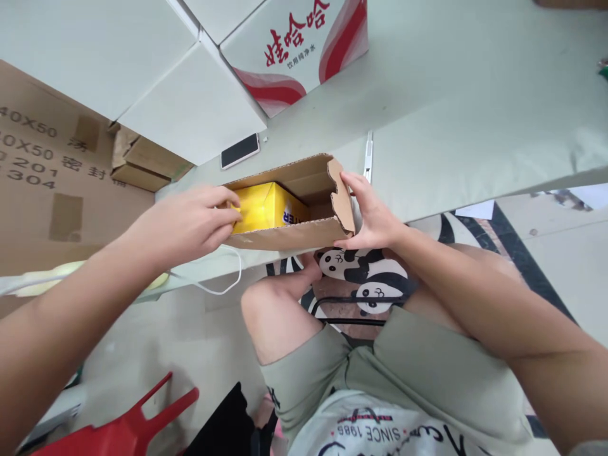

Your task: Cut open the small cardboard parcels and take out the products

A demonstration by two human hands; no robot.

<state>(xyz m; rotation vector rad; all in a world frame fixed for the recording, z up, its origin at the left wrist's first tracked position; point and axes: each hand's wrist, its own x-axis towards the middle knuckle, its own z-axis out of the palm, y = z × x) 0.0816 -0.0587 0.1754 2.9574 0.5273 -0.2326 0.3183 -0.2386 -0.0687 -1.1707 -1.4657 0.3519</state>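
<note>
Held at both ends: a corrugated cardboard box (285, 235), open on top, at the near edge of the pale table (451, 126). Gripped at its left corner by the left hand (190, 221), fingers curled together, fingertips touching the yellow carton (261, 206) inside. Clamped at the right end flap by the right hand (375, 218). Farther back, a black phone (240, 151).

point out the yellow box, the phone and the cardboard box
yellow box (263, 206): head view, its top face
phone (240, 151): head view, its dark screen
cardboard box (285, 235): head view, its near wall
</note>
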